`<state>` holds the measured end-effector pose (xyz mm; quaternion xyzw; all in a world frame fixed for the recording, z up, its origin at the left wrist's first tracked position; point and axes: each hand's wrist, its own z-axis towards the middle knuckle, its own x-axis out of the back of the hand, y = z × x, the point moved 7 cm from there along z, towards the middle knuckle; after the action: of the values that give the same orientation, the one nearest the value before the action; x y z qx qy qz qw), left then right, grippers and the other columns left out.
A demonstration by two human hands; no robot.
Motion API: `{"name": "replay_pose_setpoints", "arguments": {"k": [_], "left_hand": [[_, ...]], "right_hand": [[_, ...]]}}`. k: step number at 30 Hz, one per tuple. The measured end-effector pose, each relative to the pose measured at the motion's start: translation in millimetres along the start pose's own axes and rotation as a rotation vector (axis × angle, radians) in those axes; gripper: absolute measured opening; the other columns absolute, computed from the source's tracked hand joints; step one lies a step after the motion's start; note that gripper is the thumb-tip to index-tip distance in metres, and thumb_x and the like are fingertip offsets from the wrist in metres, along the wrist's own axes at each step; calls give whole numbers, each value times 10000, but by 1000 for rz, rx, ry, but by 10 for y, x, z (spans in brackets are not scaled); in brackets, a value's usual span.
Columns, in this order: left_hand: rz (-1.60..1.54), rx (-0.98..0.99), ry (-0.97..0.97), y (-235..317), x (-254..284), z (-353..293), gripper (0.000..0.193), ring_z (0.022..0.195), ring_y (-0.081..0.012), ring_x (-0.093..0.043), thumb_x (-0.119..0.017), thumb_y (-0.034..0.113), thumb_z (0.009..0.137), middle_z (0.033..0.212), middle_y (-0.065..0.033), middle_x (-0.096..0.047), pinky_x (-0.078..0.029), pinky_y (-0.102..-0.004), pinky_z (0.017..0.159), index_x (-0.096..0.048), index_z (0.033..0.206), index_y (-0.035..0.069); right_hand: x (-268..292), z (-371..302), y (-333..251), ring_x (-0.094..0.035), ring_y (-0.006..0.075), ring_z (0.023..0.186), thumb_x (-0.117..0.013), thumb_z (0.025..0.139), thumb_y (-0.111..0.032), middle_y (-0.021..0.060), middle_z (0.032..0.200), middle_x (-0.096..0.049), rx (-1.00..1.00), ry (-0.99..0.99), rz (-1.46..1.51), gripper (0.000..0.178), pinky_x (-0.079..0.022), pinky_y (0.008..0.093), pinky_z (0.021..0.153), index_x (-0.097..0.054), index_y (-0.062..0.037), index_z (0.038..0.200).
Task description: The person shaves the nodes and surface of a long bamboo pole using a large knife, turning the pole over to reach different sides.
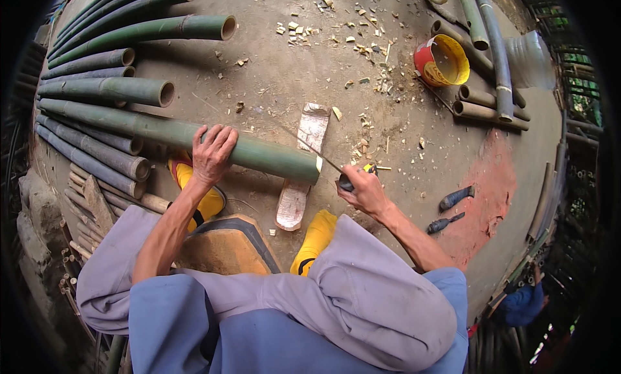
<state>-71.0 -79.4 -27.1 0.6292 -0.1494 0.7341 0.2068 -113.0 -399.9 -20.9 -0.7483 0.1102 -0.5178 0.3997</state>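
Note:
A thick green bamboo pole [272,155] lies across in front of me, its right end resting over a pale, chipped wooden block [313,125]. My left hand [215,153] is closed over the top of the pole, fingers curled round its far side. In my right hand [363,192] is the black handle of a handsaw [328,162]. Its thin blade, seen nearly edge-on and partly blurred, slants up-left over the pole's right end; whether it touches the bamboo I cannot tell. Just beyond my right hand shows a yellow-and-black thing [370,168], perhaps a tape measure.
Several bamboo poles [142,91] lie along the left. Wood chips [372,51] litter the floor ahead. A red-and-yellow bucket [427,62] stands far right by more poles [482,109]. Two dark tools [457,198] lie at right. Yellow boots [315,239] are near the block.

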Motion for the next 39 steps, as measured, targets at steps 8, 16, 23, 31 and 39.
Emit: {"name": "replay_pose_setpoints", "arguments": {"k": [8, 16, 23, 31, 39], "left_hand": [[-173, -48, -700, -36, -321, 326, 677, 1072, -263, -624, -822, 231, 517, 1044, -69, -654, -418, -471, 932, -568, 1135, 121], [-96, -100, -405, 49, -249, 211, 743, 1052, -220, -599, -843, 282, 521, 1032, -44, -618, -437, -465, 933, -544, 1179, 111], [-144, -92, -525, -28, -385, 287, 634, 1050, -237, -602, -808, 279, 542, 1017, -60, -618, -445, -423, 902, -543, 1089, 98], [-160, -92, -522, 38, -341, 260, 613, 1034, -237, -608, -807, 278, 545, 1006, -54, -621, -443, -426, 903, -547, 1072, 103], [-148, -76, -504, 0, -280, 301, 641, 1055, -241, -608, -800, 246, 545, 1026, -58, -625, -439, -417, 920, -549, 1117, 103]], "right_hand": [[-214, -61, 299, -625, 499, 841, -720, 822, -195, 287, 893, -619, -177, -161, -175, 397, -497, 545, 683, -444, -69, 1079], [-121, -59, 81, -619, 464, 822, -716, 786, -107, 246, 944, -602, -117, -46, -170, 415, -502, 533, 684, -480, -41, 1122], [24, -88, -85, -616, 452, 772, -721, 770, -103, 224, 848, -590, -59, 66, -109, 356, -495, 533, 660, -503, -36, 1043], [-36, -86, 15, -616, 461, 754, -734, 771, -131, 236, 881, -627, -223, -111, -292, 381, -497, 542, 647, -509, -41, 1064], [-72, -34, 70, -644, 444, 785, -726, 794, -161, 236, 856, -618, -180, -136, -344, 354, -510, 532, 650, -502, -48, 1044]]}}
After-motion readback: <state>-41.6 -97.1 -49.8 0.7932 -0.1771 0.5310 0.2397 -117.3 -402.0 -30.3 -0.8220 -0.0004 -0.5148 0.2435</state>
